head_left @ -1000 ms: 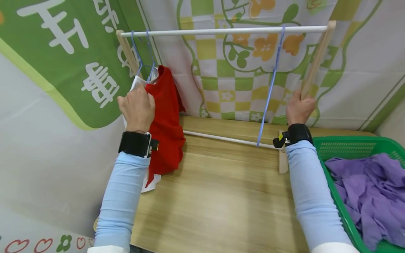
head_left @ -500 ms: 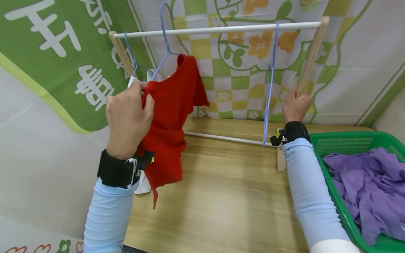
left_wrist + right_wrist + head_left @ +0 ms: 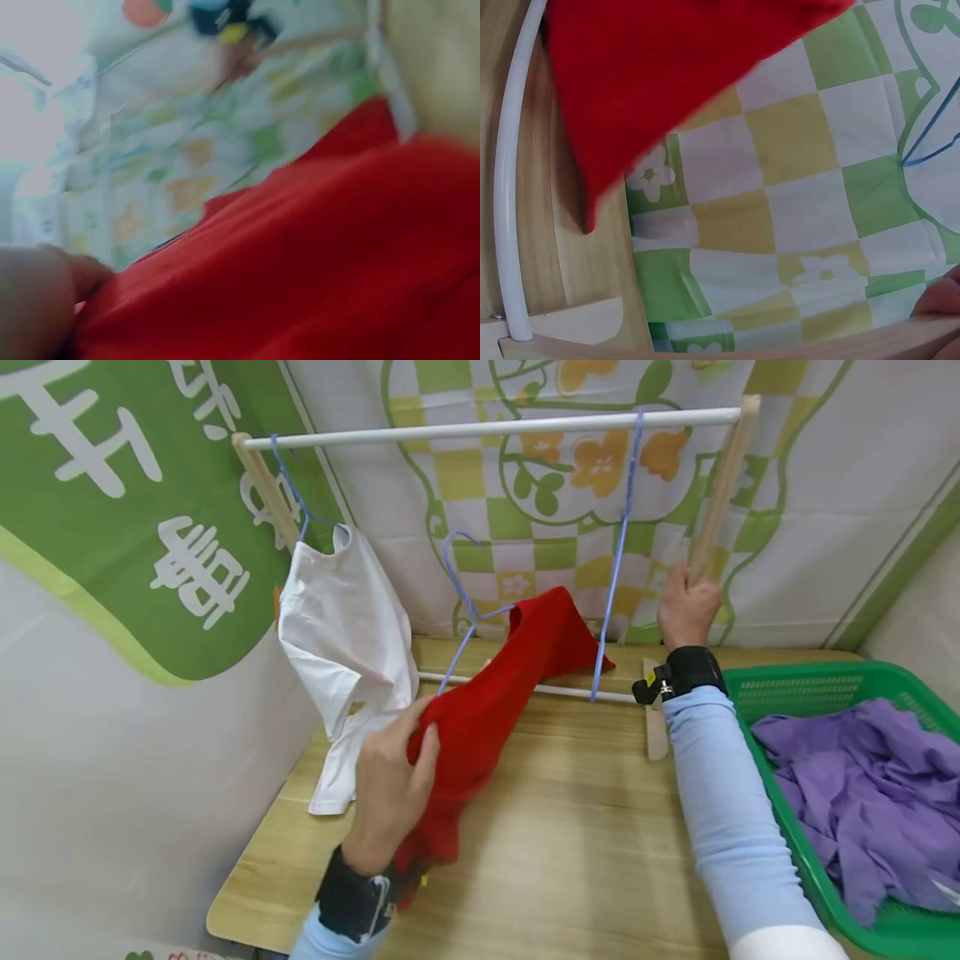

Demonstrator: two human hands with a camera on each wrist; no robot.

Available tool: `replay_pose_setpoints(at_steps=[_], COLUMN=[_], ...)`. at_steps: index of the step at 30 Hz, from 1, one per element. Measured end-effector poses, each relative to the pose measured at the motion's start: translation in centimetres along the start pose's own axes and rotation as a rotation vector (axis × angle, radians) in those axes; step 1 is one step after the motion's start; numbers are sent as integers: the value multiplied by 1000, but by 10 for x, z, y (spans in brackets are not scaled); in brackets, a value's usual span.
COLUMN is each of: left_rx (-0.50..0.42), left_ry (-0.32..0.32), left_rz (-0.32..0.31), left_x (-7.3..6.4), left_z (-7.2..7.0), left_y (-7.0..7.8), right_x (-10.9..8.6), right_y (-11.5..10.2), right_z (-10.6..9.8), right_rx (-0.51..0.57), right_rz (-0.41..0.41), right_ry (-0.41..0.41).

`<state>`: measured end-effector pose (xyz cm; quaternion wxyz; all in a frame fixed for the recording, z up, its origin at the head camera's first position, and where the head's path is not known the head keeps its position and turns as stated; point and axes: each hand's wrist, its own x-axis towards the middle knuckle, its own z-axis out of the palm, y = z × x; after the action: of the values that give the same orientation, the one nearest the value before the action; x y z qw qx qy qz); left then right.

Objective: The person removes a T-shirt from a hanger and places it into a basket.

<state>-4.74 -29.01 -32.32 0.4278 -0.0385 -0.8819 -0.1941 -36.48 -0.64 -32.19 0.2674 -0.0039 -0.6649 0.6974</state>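
My left hand pinches the shoulder of a red shirt that is still on its blue hanger. The hanger's hook stands free, below the rack's top rod. In the left wrist view the red cloth fills the lower half, with part of the hand at the left edge. My right hand grips the wooden right post of the clothes rack. A white shirt hangs on another blue hanger at the rod's left end.
A bare blue hanger hangs near the rod's right end. The rack's lower white bar runs above the wooden table. At right stands a green basket with purple cloth. A patterned curtain hangs behind.
My left hand has lifted the red shirt's hanger off the rod and carried it right and down toward me, uncovering the white shirt. My right hand stays on the post.
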Motion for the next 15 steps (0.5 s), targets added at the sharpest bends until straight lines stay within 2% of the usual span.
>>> replay_pose_setpoints(at_steps=[3, 6, 9, 11, 15], left_rx=[-41, -96, -129, -136, -151], left_ry=[-9, -59, -110, -133, -164], left_rz=[-129, -249, -320, -345, -398], left_x=[-35, -57, -69, -73, -76], left_z=[30, 53, 69, 76, 85], left_y=[4, 6, 6, 5, 6], right_x=[-1, -2, -5, -15, -55], right_y=[1, 1, -4, -6, 4], right_z=[-3, -5, -5, -6, -11], right_rx=[-16, -28, -74, -100, -25], right_rz=[-3, 22, 60, 72, 21], right_ry=[-33, -47, -63, -37, 139])
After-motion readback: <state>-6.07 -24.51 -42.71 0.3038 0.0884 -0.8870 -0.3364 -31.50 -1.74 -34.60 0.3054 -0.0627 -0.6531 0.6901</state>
